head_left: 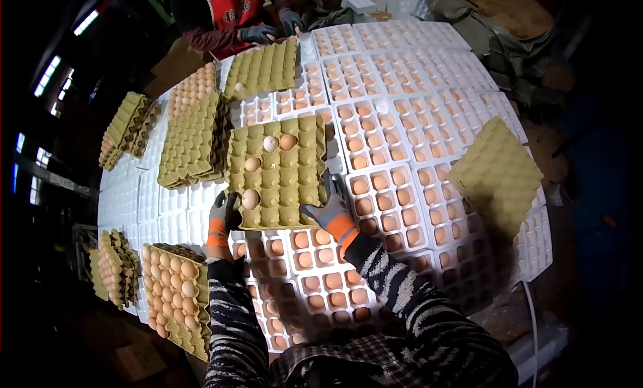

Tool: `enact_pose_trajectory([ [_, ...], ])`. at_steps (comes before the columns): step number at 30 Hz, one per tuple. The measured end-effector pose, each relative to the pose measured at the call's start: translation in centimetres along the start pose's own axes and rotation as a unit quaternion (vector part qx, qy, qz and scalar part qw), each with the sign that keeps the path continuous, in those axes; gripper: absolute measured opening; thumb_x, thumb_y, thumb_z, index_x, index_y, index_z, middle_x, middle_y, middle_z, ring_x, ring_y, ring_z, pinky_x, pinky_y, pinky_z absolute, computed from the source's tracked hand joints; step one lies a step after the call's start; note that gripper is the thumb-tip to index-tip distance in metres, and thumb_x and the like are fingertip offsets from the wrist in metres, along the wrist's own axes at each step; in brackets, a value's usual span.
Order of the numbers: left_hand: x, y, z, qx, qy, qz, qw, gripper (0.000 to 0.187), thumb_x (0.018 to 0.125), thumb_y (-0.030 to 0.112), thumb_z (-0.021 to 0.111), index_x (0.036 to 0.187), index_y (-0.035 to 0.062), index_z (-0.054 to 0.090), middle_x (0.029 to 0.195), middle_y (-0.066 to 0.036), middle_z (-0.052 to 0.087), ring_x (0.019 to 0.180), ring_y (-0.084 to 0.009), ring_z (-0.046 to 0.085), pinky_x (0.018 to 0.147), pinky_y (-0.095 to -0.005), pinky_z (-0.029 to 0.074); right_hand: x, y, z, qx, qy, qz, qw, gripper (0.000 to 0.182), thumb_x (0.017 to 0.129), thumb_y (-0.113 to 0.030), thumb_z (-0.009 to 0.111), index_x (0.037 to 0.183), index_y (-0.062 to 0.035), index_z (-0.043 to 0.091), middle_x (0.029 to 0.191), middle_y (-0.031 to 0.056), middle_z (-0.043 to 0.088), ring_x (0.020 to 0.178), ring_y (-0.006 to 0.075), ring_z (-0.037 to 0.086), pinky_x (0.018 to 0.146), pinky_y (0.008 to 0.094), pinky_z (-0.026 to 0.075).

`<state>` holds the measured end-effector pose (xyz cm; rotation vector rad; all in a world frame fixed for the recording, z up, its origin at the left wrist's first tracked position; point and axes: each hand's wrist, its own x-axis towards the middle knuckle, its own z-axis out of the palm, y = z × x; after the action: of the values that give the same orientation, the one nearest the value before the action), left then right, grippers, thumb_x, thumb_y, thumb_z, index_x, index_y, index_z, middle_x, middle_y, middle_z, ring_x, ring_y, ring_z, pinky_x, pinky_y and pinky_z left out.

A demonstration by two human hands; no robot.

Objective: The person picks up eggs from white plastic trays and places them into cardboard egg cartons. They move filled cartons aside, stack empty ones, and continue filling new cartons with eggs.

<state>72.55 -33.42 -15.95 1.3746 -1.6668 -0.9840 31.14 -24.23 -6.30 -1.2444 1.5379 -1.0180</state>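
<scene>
Pulp tray [280, 176] lies between the left hand [224, 214] and the right hand [326, 207], extending forward from both. Both hands are clamped on its near corners. Four eggs sit in it. Fingers beneath the rim are hidden; tray contact with the white trays [375, 137] below cannot be told. The co-worker [231, 13] ahead is cut off at the top. Stacked trays [193, 143] stand close beyond the left hand, obstructing that side. An egg-loaded tray [175, 291] lies nearer the wearer, left of it; an overturned tray [499, 174] lies right of the right hand.
</scene>
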Motion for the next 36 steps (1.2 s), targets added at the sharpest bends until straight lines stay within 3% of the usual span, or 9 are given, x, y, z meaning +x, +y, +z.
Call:
enact_pose_trajectory([
  [3,-1.5,16.0,4.0,-0.202,0.155,-0.305,0.918,0.048,0.089,0.009,0.070,0.134,0.0068,0.056,0.094,-0.006,0.070,0.071,-0.0151,0.063,0.059,-0.0280,0.049,-0.5,-1.7,-1.6,-0.033,0.009,0.041,0.999,0.113,0.067,-0.033,0.087,0.157,-0.0095,0.023,0.150,0.0257,0.040,0.138,0.0430,0.039,0.114,0.0450,0.035],
  [5,-1.5,17.4,4.4,-0.219,0.179,-0.304,0.910,0.051,0.088,0.003,0.070,0.137,0.0063,0.055,0.102,-0.009,0.071,0.077,-0.0152,0.065,0.061,-0.0267,0.050,-0.4,-0.1,-2.2,0.080,0.031,-0.046,0.995,0.104,0.066,-0.024,0.089,0.152,-0.0047,0.033,0.146,0.0207,0.046,0.134,0.0343,0.045,0.112,0.0419,0.038],
  [15,4.5,28.1,16.9,-0.190,0.064,0.102,0.974,0.051,0.101,0.030,0.059,0.139,-0.0033,0.053,0.140,-0.011,0.056,0.127,-0.0174,0.052,0.107,-0.0298,0.040,0.0,-5.6,-19.7,0.141,0.173,-0.240,0.945,0.075,0.080,0.004,0.074,0.148,0.0023,0.040,0.143,0.0121,0.051,0.128,0.0215,0.051,0.105,0.0322,0.045],
  [17,6.7,28.9,20.3,-0.355,0.036,0.040,0.933,0.053,0.103,0.032,0.056,0.143,-0.0015,0.049,0.142,-0.012,0.055,0.129,-0.0204,0.051,0.109,-0.0319,0.039,1.9,-2.6,-22.6,0.211,0.217,-0.219,0.927,0.070,0.083,0.005,0.070,0.147,0.0028,0.041,0.143,0.0128,0.052,0.126,0.0206,0.053,0.102,0.0336,0.047],
  [23,-1.0,32.8,26.9,-0.118,0.031,0.122,0.985,0.063,0.096,0.026,0.065,0.151,0.0075,0.040,0.149,-0.015,0.047,0.139,-0.0286,0.043,0.113,-0.0369,0.035,5.0,1.8,-21.8,0.444,0.296,-0.129,0.836,0.060,0.094,-0.004,0.061,0.150,-0.0048,0.038,0.143,0.0136,0.051,0.121,0.0297,0.055,0.103,0.0412,0.048],
  [28,-14.5,33.8,20.9,-0.058,-0.115,0.065,0.990,0.061,0.093,0.019,0.067,0.148,0.0104,0.044,0.147,-0.015,0.048,0.130,-0.0302,0.052,0.110,-0.0393,0.041,7.3,6.7,-20.5,0.104,0.484,-0.126,0.860,0.046,0.093,-0.011,0.071,0.132,0.0060,0.054,0.128,0.0186,0.062,0.102,0.0273,0.064,0.089,0.0352,0.058],
  [31,-21.5,33.7,13.6,-0.006,-0.089,0.080,0.993,0.053,0.092,0.023,0.067,0.143,0.0152,0.053,0.134,-0.011,0.059,0.121,-0.0296,0.057,0.105,-0.0407,0.043,11.0,15.3,-23.5,0.180,0.434,-0.196,0.861,0.053,0.090,-0.014,0.075,0.134,0.0069,0.052,0.128,0.0193,0.062,0.109,0.0285,0.061,0.097,0.0361,0.052],
  [34,-26.0,35.3,5.1,0.168,0.091,0.090,0.977,0.047,0.082,0.011,0.076,0.127,0.0079,0.063,0.123,-0.015,0.064,0.108,-0.0325,0.062,0.092,-0.0404,0.051,4.1,4.8,-16.4,-0.083,0.498,-0.232,0.831,0.049,0.092,-0.009,0.072,0.134,0.0057,0.052,0.126,0.0208,0.061,0.109,0.0281,0.061,0.098,0.0347,0.051],
  [36,-28.7,35.3,0.4,0.248,0.217,0.026,0.944,0.045,0.079,0.013,0.078,0.121,0.0072,0.065,0.119,-0.015,0.064,0.105,-0.0340,0.062,0.088,-0.0420,0.051,0.2,-0.3,-9.1,0.095,0.362,-0.281,0.884,0.052,0.091,-0.007,0.071,0.138,0.0046,0.050,0.132,0.0194,0.055,0.116,0.0261,0.056,0.097,0.0359,0.051],
])
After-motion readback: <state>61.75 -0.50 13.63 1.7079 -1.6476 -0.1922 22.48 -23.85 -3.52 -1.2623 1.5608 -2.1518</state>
